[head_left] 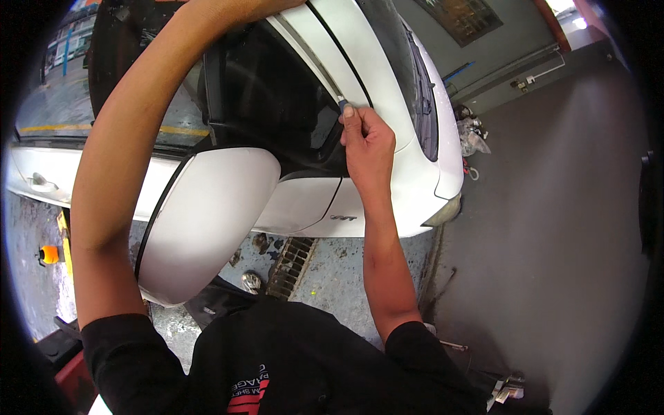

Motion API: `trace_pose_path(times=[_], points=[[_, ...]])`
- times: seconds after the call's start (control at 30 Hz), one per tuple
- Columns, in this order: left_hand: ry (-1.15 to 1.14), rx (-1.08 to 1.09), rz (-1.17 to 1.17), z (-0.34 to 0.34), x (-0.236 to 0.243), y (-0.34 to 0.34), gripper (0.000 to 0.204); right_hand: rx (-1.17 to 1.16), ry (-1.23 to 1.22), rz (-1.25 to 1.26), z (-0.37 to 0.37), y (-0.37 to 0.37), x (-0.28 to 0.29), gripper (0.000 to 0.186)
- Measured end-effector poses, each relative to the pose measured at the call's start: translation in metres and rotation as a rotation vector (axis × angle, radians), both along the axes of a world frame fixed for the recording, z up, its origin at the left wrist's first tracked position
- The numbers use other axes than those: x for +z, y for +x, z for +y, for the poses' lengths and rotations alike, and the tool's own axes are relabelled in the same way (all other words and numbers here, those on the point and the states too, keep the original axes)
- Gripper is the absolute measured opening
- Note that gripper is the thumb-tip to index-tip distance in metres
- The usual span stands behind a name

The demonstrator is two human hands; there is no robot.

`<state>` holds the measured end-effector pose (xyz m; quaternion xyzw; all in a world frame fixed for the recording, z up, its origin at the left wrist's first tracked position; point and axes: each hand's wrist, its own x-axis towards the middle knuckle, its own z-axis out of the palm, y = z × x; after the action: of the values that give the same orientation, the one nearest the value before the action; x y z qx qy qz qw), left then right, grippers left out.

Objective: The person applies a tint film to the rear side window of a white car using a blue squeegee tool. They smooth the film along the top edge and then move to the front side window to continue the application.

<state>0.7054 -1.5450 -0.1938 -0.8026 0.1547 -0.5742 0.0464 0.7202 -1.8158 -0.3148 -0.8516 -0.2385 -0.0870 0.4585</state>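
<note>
I stand beside a white car (387, 76), looking down past its white side mirror (207, 221). My right hand (366, 142) pinches a small blue-tipped tool (342, 105) against the black trim strip along the windscreen pillar, just above the dark side window (277, 90). My left arm (117, 159) reaches up over the car, and the left hand itself is out of the picture at the top edge.
A drain grate (290, 266) lies in the wet concrete floor below the car. An orange object (50, 254) sits at the left. Bagged clutter (474, 138) rests by the far wall. Small items (508, 391) lie on the darker floor at lower right.
</note>
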Motion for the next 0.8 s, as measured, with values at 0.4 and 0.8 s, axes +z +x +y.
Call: trace_pose_path(times=[0.4,0.8], points=[[-0.021,0.056,-0.036,-0.011,-0.002,0.000,0.022,-0.103,0.081,-0.107,0.022,-0.014,-0.013,0.030],[0.000,-0.011,-0.009,-0.001,0.004,-0.002,0.018,-0.099,-0.175,-0.257,0.001,0.005,0.008,0.037]])
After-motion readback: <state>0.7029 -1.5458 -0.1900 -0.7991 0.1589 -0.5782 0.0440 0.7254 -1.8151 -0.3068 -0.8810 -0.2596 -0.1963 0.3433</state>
